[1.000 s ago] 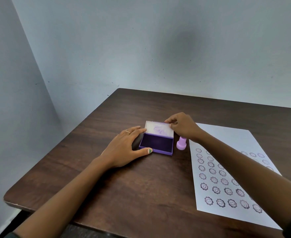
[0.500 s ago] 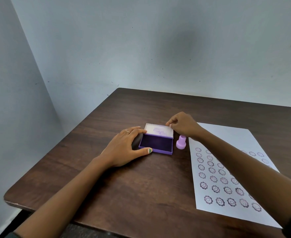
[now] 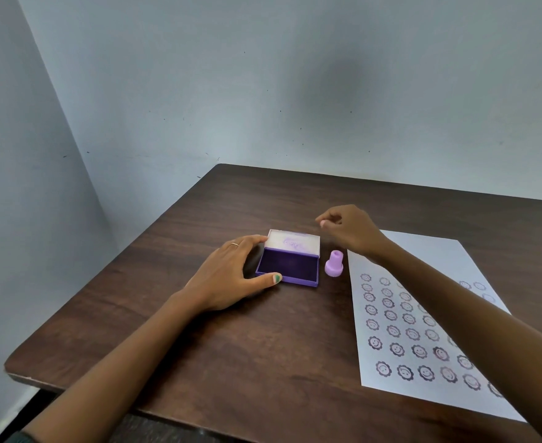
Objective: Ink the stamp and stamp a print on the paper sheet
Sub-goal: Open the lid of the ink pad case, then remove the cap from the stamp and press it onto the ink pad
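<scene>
A purple ink pad box (image 3: 290, 266) lies open on the dark wooden table (image 3: 263, 346), its white lid folded back flat behind the dark pad. My left hand (image 3: 231, 276) grips the box's left side, thumb on the front corner. A small lilac stamp (image 3: 334, 263) stands upright just right of the box. My right hand (image 3: 348, 228) hovers above and behind the stamp, fingers loosely curled, holding nothing. A white paper sheet (image 3: 429, 260) with several rows of smiley flower prints lies at the right, partly under my right forearm.
Pale blue walls close in behind and to the left of the table. The table's front edge runs along the bottom left. Bare wood stretches in front of the box and behind it.
My right hand has let go of the lid's far right corner and lifted away to the right. The lid now lies flatter. My left hand has stayed on the box.
</scene>
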`<state>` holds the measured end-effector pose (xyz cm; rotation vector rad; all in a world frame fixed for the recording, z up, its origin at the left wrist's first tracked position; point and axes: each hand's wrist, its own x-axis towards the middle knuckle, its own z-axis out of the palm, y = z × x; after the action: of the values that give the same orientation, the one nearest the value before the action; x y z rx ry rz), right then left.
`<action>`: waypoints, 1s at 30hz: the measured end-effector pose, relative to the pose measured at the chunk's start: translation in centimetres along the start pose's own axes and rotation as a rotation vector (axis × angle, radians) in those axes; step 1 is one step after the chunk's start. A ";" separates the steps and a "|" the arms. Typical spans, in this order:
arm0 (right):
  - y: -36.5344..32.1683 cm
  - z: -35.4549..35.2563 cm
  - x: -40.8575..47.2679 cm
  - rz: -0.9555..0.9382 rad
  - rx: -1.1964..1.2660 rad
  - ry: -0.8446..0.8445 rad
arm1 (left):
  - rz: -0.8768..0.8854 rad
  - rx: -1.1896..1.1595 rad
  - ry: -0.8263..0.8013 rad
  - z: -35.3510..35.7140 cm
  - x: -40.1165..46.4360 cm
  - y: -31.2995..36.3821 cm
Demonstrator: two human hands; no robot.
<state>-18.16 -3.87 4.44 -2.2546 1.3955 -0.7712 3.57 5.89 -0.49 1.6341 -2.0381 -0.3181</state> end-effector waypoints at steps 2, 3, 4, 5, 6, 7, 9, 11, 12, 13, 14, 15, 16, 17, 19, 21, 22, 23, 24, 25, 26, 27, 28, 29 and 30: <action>0.7 -0.8 -0.6 -0.017 -0.021 0.028 | 0.002 0.009 0.003 0.0 0.0 0.0; 1.2 -1.2 -1.0 -0.024 -0.040 0.037 | 0.006 0.014 0.005 0.0 0.0 0.0; 1.8 -1.6 -1.5 -0.027 -0.062 0.045 | 0.010 0.018 0.008 0.0 0.0 0.0; 2.4 -1.8 -1.9 -0.022 -0.088 0.049 | 0.014 0.020 0.008 0.1 0.0 0.0; 3.2 -2.1 -2.4 -0.007 -0.117 0.043 | 0.015 0.024 0.007 0.1 0.0 0.0; 3.9 -2.2 -3.0 0.014 -0.151 0.020 | 0.016 0.030 0.005 0.1 0.0 0.0; 5.3 -2.5 -4.2 0.050 -0.246 -0.078 | 0.018 0.047 0.002 0.1 0.1 0.0; 6.3 -2.4 -5.4 0.061 -0.361 -0.173 | 0.017 0.057 0.000 0.1 0.1 0.0; 6.7 -2.3 -5.9 0.059 -0.405 -0.192 | 0.016 0.059 -0.001 0.1 0.1 0.0; 6.9 -2.1 -6.4 0.056 -0.430 -0.191 | 0.014 0.060 -0.002 0.1 0.1 0.0; 6.9 -1.9 -6.8 0.053 -0.439 -0.179 | 0.013 0.062 -0.002 0.1 0.1 0.0; 6.9 -1.7 -7.1 0.053 -0.439 -0.168 | 0.013 0.064 -0.002 0.1 0.1 0.1; 6.7 -1.5 -7.5 0.050 -0.439 -0.163 | 0.010 0.066 -0.002 0.1 0.1 0.1; 6.5 -1.4 -7.8 0.046 -0.439 -0.163 | 0.007 0.067 -0.005 0.1 0.1 0.1; 6.1 -1.1 -8.5 0.032 -0.444 -0.168 | 0.001 0.066 -0.012 0.0 0.1 0.1; 5.6 -0.8 -9.0 0.016 -0.446 -0.170 | 0.000 0.068 -0.012 0.0 0.1 0.0; 5.5 -0.7 -9.3 0.010 -0.442 -0.170 | 0.000 0.071 -0.014 0.0 0.0 0.0; 5.3 -0.6 -9.5 0.005 -0.436 -0.170 | -0.001 0.073 -0.017 0.0 0.0 0.0; 5.2 -0.5 -9.6 0.003 -0.430 -0.171 | -0.003 0.077 -0.019 0.0 0.0 0.1; 5.1 -0.5 -9.8 0.003 -0.424 -0.174 | -0.005 0.079 -0.021 0.0 0.0 0.1; 5.1 -0.5 -9.8 0.005 -0.419 -0.179 | -0.009 0.081 -0.024 0.0 0.0 0.1; 5.0 -0.5 -9.8 0.009 -0.412 -0.187 | -0.012 0.082 -0.027 0.0 0.1 0.2; 5.0 -0.6 -9.9 0.017 -0.399 -0.196 | -0.013 0.082 -0.030 0.0 0.1 0.2; 5.0 -0.7 -9.8 0.026 -0.378 -0.200 | -0.013 0.083 -0.031 0.1 0.1 0.2; 4.9 -0.8 -9.7 0.039 -0.344 -0.190 | -0.014 0.083 -0.032 0.1 0.1 0.2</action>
<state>-25.49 2.72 -0.21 -2.4671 1.5695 -0.3101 3.37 5.87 -0.44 1.7031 -2.0899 -0.2690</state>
